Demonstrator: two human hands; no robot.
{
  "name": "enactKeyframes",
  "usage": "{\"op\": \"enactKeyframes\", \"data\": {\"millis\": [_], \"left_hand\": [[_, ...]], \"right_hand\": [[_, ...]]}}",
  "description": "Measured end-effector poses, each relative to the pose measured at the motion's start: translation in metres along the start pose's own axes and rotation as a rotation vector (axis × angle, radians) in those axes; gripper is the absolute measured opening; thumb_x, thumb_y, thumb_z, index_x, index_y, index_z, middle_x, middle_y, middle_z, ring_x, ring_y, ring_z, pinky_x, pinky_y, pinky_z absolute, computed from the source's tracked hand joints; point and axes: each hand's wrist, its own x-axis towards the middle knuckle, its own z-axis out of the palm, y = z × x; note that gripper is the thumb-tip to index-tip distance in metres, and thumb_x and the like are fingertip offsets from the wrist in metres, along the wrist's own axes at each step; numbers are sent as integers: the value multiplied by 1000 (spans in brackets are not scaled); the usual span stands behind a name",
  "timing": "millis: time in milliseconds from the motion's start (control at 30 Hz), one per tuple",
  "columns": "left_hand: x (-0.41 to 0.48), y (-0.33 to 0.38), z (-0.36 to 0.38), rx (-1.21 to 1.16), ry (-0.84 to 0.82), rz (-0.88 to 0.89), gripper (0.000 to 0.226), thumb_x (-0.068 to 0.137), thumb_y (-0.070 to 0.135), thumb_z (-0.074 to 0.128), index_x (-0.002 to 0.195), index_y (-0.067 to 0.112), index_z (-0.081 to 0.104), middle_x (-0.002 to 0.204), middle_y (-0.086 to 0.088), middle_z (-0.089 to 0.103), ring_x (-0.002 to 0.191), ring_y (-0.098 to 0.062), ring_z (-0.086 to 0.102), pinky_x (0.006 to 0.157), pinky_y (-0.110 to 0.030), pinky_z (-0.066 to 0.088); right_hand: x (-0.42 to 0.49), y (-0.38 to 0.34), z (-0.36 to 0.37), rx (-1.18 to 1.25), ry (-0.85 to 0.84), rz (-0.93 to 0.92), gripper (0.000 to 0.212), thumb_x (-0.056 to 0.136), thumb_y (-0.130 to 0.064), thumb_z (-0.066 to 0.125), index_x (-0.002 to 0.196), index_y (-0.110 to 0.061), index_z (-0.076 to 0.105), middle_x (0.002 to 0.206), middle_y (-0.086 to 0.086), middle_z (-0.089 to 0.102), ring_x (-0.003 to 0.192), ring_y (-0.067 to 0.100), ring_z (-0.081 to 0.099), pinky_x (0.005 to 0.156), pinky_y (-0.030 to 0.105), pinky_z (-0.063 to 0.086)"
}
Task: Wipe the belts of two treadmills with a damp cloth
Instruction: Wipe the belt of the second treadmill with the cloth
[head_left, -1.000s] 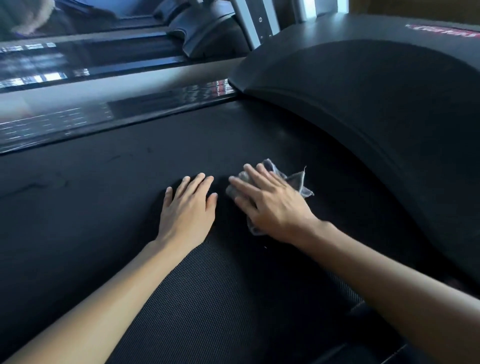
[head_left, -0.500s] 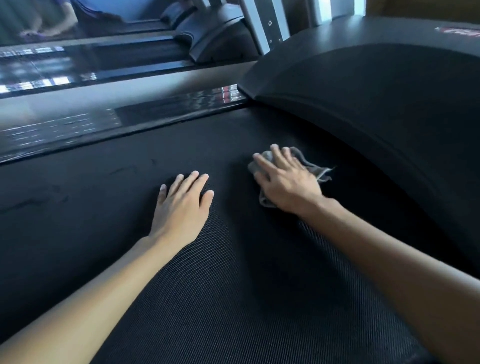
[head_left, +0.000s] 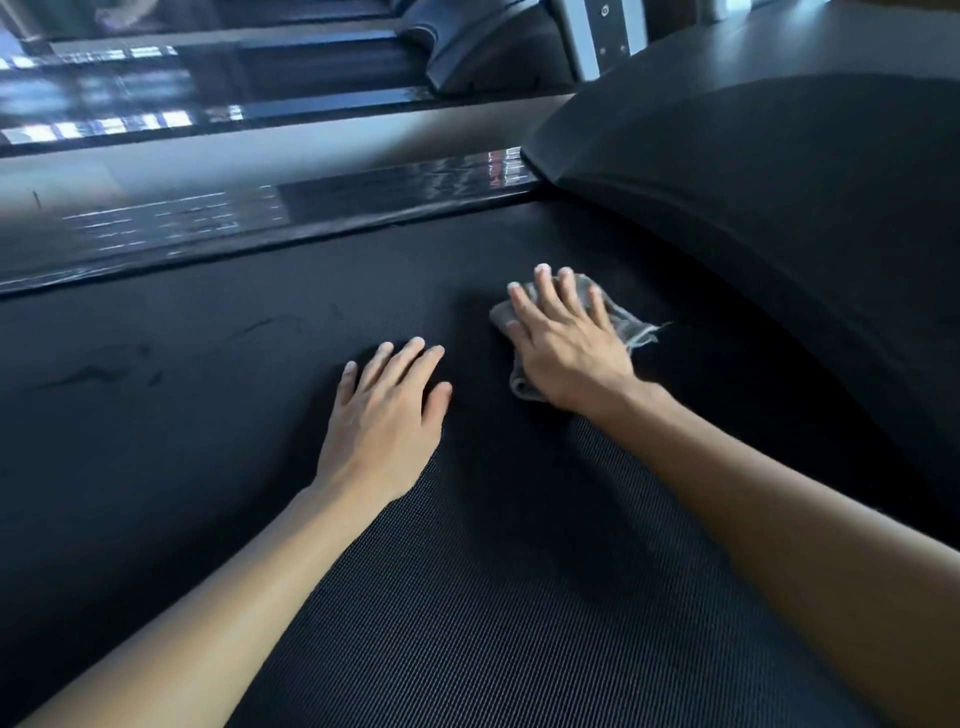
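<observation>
Since the earlier frames, the right hand (head_left: 569, 345) and the grey cloth (head_left: 615, 317) beneath it are found further up the treadmill belt (head_left: 467, 597), nearer the curved black motor cover (head_left: 753, 218), while the left hand (head_left: 387, 421) is seen at much the same spot.

Most of the cloth is hidden under the right palm; only its far edge beyond the fingertips, a frayed corner to the right and a bunched fold by the wrist can be made out. Whether it is damp cannot be told. Both forearms are cut off by the lower edge of the view. The second treadmill (head_left: 467, 57) beyond the glossy side rail (head_left: 260, 228) is blurred and only partly visible.

The right fingers (head_left: 545, 291) are spread wide and pressed flat on the cloth, which is pinned to the belt rather than gripped. The left fingers (head_left: 402, 358) are held loosely together and laid flat on the bare belt, nothing being held. The two hands are kept near each other but apart, around the middle of the belt's width. Dark smudges (head_left: 98, 371) are seen on the belt towards its left edge, near the rail.
</observation>
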Motion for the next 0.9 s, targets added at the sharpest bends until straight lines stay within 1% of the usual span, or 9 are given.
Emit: {"op": "enactKeyframes", "data": {"millis": [100, 167, 300, 433, 533, 633, 700, 767, 900], "left_hand": [[-1, -1, -1, -38, 21, -30, 46, 101, 37, 34, 146, 30, 36, 155, 12, 29, 146, -12, 17, 120, -40, 10], [-3, -2, -2, -63, 42, -42, 44, 101, 33, 34, 145, 29, 38, 154, 11, 31, 145, -12, 19, 120, -40, 11], [-13, -4, -2, -63, 41, -20, 44, 102, 33, 33, 145, 27, 38, 154, 8, 31, 145, -13, 20, 120, -41, 12], [-15, -3, -3, -52, 46, -10, 44, 101, 34, 35, 144, 25, 40, 153, 6, 34, 144, -16, 23, 119, -42, 14], [-16, -2, -4, -42, 46, -8, 44, 101, 34, 35, 144, 24, 41, 153, 4, 35, 144, -18, 25, 118, -44, 16], [-16, -3, -4, -41, 45, 2, 44, 102, 34, 36, 144, 24, 40, 153, 4, 34, 144, -18, 24, 118, -44, 16], [-16, -4, -2, -42, 51, 9, 44, 101, 34, 36, 144, 24, 41, 153, 4, 34, 144, -19, 25, 118, -44, 16], [-15, -5, -1, -37, 60, 14, 44, 101, 34, 37, 143, 23, 42, 152, 3, 36, 144, -20, 26, 118, -45, 17], [-11, -4, 0, -30, 50, 11, 44, 101, 35, 37, 143, 23, 41, 152, 3, 36, 143, -20, 26, 118, -45, 17]], "right_hand": [[-46, -17, -1, 62, -13, -164, 53, 105, -41, 17, 155, -30, 4, 163, 0, -6, 149, 18, -12, 120, 38, -8], [-80, -3, -10, 62, -49, -186, 54, 103, -46, 16, 154, -37, -1, 163, -8, -9, 148, 11, -16, 120, 35, -9], [-122, 32, -26, -10, -106, -63, 59, 96, -59, 10, 151, -46, -7, 160, -16, -15, 144, 4, -23, 120, 38, -11], [-120, 21, -22, 10, -84, 58, 67, 92, -67, 21, 152, -44, 2, 162, -10, -10, 147, 11, -18, 121, 42, -8], [-133, -7, -16, 54, -69, -64, 61, 96, -61, 25, 153, -43, 8, 162, -10, -4, 147, 10, -18, 121, 37, -9], [-159, -5, -21, 84, -77, -169, 61, 88, -67, 8, 148, -55, 1, 157, -24, -10, 144, 1, -22, 120, 32, -12], [-157, 9, -22, 77, -79, -112, 63, 85, -69, 6, 146, -57, 0, 156, -26, -14, 144, 1, -21, 120, 33, -11], [-134, 23, -18, 35, -14, 12, 59, 92, -68, 16, 149, -54, 4, 160, -19, -9, 148, 9, -12, 121, 38, -4], [-40, 45, -9, 81, 56, 281, 55, 98, -59, 25, 150, -46, 13, 163, -9, -2, 150, 19, -5, 120, 49, 0]]}}
